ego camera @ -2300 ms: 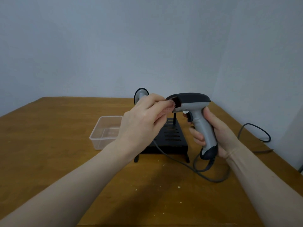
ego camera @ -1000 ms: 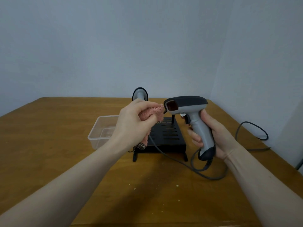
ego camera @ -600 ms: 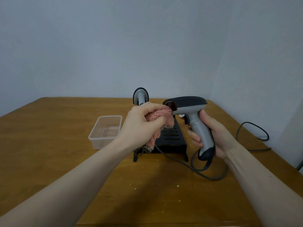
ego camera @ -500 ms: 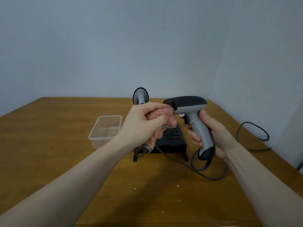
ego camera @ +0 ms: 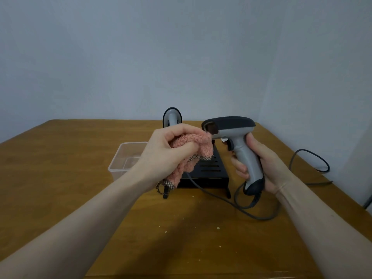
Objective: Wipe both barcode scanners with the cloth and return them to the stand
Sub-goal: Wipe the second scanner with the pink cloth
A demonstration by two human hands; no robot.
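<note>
- The grey-and-black pistol-grip barcode scanner (ego camera: 233, 135) is being held upright by its handle in the right hand (ego camera: 261, 166), above the table and right of the black slotted metal stand (ego camera: 209, 170).
- The fluffy pink cloth (ego camera: 193, 150), bunched in the left hand (ego camera: 167, 152), is pulling back from the scanner's window, which it covered half a second ago, suggesting the wiping is continuing.
- The second grey scanner (ego camera: 172, 117) is waiting on the stand, seemingly unwiped.

One head-worn view looks forward and down from close above the near edge of the table (ego camera: 60, 178), facing the far wall (ego camera: 141, 57).
</note>
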